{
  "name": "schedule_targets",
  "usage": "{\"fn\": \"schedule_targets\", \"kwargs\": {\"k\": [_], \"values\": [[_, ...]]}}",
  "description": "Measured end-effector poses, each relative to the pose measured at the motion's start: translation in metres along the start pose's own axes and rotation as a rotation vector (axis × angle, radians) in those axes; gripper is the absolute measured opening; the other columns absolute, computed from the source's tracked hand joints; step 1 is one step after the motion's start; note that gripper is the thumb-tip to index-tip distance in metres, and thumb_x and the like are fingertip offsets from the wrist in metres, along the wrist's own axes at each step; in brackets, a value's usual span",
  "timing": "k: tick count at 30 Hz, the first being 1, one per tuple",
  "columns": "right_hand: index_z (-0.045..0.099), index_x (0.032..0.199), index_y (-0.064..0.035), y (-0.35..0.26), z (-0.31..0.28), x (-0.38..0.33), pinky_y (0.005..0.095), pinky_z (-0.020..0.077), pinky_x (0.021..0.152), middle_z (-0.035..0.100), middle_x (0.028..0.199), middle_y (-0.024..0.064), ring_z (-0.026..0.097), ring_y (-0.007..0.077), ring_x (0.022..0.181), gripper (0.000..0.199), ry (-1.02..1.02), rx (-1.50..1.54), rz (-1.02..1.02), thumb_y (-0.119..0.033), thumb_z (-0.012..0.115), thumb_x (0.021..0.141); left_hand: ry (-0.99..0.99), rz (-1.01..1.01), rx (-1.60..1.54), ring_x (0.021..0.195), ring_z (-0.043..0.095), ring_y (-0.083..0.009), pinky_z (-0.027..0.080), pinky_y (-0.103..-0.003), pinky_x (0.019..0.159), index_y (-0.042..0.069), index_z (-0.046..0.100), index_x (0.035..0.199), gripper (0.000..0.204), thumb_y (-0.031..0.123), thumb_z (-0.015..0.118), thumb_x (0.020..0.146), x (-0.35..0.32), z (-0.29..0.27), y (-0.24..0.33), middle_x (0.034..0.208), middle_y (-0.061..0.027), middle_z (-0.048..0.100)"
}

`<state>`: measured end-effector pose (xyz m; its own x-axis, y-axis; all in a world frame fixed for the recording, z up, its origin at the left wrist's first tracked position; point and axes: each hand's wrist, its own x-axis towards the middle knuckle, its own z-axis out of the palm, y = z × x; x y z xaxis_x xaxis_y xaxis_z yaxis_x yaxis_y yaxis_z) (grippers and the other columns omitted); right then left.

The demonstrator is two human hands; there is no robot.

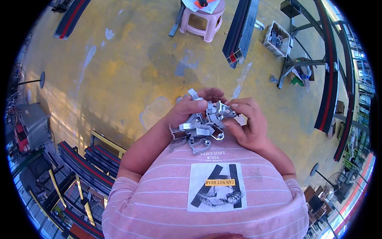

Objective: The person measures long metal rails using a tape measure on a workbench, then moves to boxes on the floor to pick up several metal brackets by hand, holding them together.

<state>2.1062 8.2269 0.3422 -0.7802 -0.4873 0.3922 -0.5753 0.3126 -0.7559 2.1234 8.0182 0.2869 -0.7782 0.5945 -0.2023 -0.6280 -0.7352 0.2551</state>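
Note:
A cluster of small silver metal brackets (pixel 198 129) is gathered close in front of my shirt. My left hand (pixel 186 108) is closed around the bunch, its thumb lying over the top and its fingers partly hidden behind the pieces. Several bent brackets hang out below that palm toward my body. From the other side, my right hand (pixel 254 124) pinches a silver bracket (pixel 223 110) at the right end of the bunch between thumb and fingers. A small dark tip shows at those fingertips, too small to name.
A pink plastic stool (pixel 203 24) stands ahead, with an orange-and-black object on it. Beside it, a long black-and-red profile (pixel 238 34) juts toward me. A white crate (pixel 277 39) of small parts sits at right. More profiles (pixel 85 163) are stacked at lower left.

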Motion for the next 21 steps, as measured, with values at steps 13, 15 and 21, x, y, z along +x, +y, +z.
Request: {"fn": "schedule_targets", "kwargs": {"k": [13, 15, 21], "values": [[0.065, 0.109, -0.0007, 0.107, 0.013, 0.004, 0.0240, 0.0455, 0.069, 0.062, 0.090, -0.0005, 0.054, 0.0069, 0.079, 0.026, 0.247, 0.359, 0.762, -0.020, 0.072, 0.094, -0.052, -0.013, 0.057, 0.105, 0.067, -0.0398, 0.062, -0.053, 0.081, 0.006, 0.059, 0.098, 0.028, 0.014, 0.078, 0.080, -0.004, -0.011, -0.003, 0.114, -0.0164, 0.057], [0.066, 0.106, -0.0008, 0.129, 0.012, 0.009, 0.0240, 0.0459, 0.068, 0.061, 0.085, -0.0010, 0.054, 0.0069, 0.076, 0.026, 0.203, 0.351, 0.814, -0.021, 0.073, 0.092, -0.061, -0.003, 0.048, 0.106, 0.067, -0.0403, 0.062, -0.055, 0.081, 0.005, 0.059, 0.098, 0.027, 0.014, 0.077, 0.080, -0.005, -0.012, -0.004, 0.115, -0.0163, 0.056], [0.064, 0.095, -0.0026, 0.145, 0.009, 0.014, 0.0253, 0.0463, 0.066, 0.061, 0.081, -0.0008, 0.054, 0.0086, 0.071, 0.019, 0.083, 0.301, 0.804, -0.020, 0.072, 0.091, -0.060, 0.020, 0.024, 0.105, 0.066, -0.0390, 0.060, -0.053, 0.083, 0.005, 0.060, 0.096, 0.024, 0.012, 0.077, 0.079, -0.012, -0.012, -0.004, 0.113, -0.0157, 0.056]]}}
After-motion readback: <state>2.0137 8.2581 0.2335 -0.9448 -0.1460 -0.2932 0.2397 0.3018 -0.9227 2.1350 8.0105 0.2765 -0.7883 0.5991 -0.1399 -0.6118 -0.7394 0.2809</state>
